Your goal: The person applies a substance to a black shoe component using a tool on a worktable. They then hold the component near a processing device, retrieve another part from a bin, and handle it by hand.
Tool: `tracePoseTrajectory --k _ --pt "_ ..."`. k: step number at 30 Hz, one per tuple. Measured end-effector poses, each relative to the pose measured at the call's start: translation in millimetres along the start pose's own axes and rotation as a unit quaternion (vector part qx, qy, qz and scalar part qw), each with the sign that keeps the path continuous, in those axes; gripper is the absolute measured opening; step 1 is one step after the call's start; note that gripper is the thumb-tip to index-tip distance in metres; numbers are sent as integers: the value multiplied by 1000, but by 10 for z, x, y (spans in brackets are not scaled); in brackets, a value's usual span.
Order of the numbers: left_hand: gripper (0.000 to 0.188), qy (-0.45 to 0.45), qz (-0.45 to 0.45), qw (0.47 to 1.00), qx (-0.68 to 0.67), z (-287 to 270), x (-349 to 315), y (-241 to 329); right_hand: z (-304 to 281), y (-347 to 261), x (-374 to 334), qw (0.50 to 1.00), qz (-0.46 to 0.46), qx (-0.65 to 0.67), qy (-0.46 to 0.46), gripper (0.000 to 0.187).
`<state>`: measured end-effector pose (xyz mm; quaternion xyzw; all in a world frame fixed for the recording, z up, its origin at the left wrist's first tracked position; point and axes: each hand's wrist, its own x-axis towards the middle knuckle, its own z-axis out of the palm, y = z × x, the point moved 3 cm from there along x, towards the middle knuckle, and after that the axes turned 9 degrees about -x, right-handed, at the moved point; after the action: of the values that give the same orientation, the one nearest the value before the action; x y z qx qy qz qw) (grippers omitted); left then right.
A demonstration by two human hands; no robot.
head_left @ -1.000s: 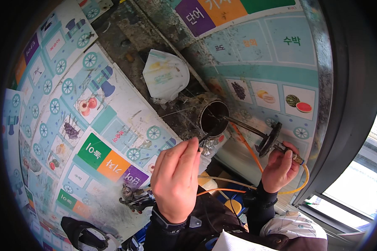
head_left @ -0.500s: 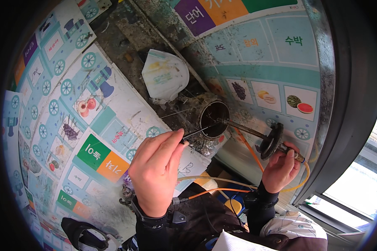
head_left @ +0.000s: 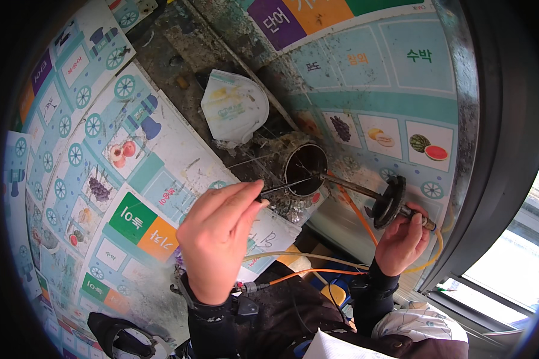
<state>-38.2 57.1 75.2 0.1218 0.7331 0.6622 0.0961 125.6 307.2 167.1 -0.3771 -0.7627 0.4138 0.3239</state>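
Observation:
My left hand (head_left: 214, 239) pinches a thin dark rod (head_left: 281, 188) between thumb and fingers. The rod slants up to the right across the mouth of a grimy, round metal pot (head_left: 299, 149), its tip close to the end of a metal tube (head_left: 353, 185). That tube runs out from a dark round lid (head_left: 390, 202). Behind the lid, my right hand (head_left: 404, 242) is closed around its metal fitting (head_left: 424, 220), with the lid held off the pot on its right. Whether rod and tube touch, I cannot tell.
A stained white cup-shaped mask (head_left: 233, 110) lies behind the pot. Yellow (head_left: 441, 251) and orange (head_left: 308, 271) hoses run near my arms. Printed picture sheets (head_left: 108, 149) cover the worktop at left. A black strap-like item (head_left: 123, 338) lies at lower left; a window (head_left: 509, 263) is at right.
My left hand has shifted slightly left, and the rod now lies a little flatter across the pot's mouth. My right hand and the lid look almost unmoved.

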Motion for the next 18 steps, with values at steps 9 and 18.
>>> tracePoseTrajectory --k 9,18 --pt "26 -55 -59 992 -97 -103 209 -171 53 -47 -22 999 29 18 33 27" --pt "25 -49 -68 991 -107 -73 201 -156 18 -50 -29 999 35 18 36 27"
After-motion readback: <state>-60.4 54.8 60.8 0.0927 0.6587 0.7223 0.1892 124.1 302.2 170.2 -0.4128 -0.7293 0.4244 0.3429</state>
